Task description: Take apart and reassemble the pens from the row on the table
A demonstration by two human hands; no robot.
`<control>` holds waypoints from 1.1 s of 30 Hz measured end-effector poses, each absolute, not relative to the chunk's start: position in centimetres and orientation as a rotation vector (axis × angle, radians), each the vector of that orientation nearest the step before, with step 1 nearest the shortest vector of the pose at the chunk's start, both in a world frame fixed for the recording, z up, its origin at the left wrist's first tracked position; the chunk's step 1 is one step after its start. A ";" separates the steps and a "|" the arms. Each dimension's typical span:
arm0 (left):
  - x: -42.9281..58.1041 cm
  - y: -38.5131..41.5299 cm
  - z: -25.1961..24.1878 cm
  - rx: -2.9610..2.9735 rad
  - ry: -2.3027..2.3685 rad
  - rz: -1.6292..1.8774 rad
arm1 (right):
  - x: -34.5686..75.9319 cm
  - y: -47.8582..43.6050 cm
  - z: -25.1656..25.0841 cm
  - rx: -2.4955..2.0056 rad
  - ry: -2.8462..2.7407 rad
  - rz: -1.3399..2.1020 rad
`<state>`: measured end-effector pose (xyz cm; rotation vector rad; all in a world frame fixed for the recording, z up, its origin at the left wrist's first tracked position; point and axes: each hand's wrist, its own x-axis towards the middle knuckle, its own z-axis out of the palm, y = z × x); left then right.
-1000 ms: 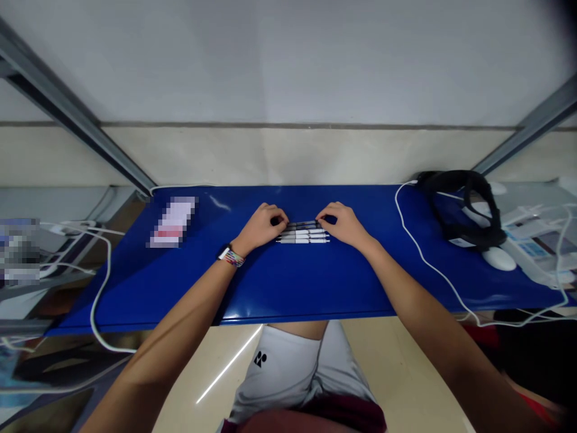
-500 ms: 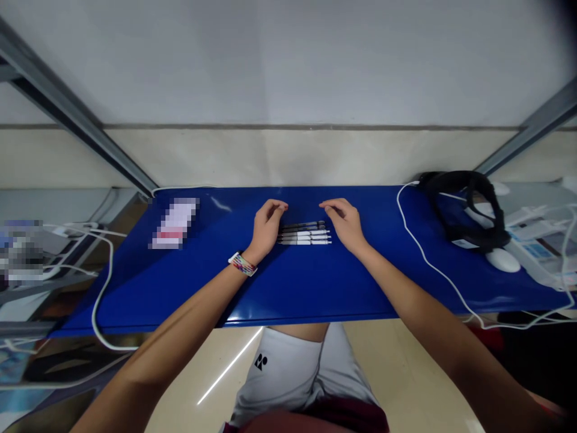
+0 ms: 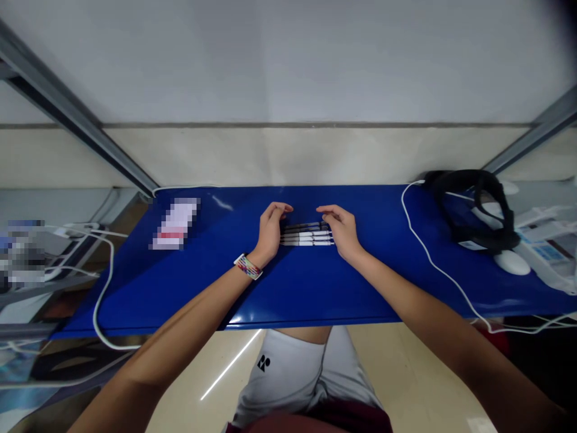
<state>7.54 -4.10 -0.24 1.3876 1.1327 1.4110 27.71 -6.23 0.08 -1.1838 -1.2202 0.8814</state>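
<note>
Several pens lie side by side on the blue tabletop [image 3: 279, 294]. The white pens [image 3: 311, 243] are nearest to me, and the dark pens [image 3: 302, 228] are just beyond them. My left hand [image 3: 270, 231] rests at the left ends of the row, its fingers curved and holding nothing. At the right ends is my right hand [image 3: 341, 231], fingers stretched forward and thumb apart, touching or very close to the pens. The palms face each other, and each partly hides the pen ends on its side.
A blurred-out, pale oblong item [image 3: 175, 222] lies at the left. On the right sits a black headset-like strap device [image 3: 473, 213] with white rounded parts. A white cable [image 3: 426, 249] runs from it to the front edge. Grey metal posts [image 3: 85, 126] flank the table before a wall.
My right hand has moved left and slightly nearer, closing the gap to the pen ends. My left hand has shifted slightly right. The view has turned a little.
</note>
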 end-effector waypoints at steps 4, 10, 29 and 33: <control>7.7 -4.1 -0.3 1.394 1.137 1.411 | 27.5 -6.2 -0.3 -1.147 -1.273 0.875; 7.7 -3.9 -0.7 1.366 1.106 1.419 | 27.3 -6.1 -0.6 -1.134 -1.292 0.858; 8.1 -4.1 -0.6 1.219 0.929 1.407 | 27.3 -5.8 -0.3 -1.157 -1.313 0.807; 7.9 -4.0 -0.6 1.283 0.945 1.402 | 28.0 -5.6 0.0 -1.167 -1.270 0.807</control>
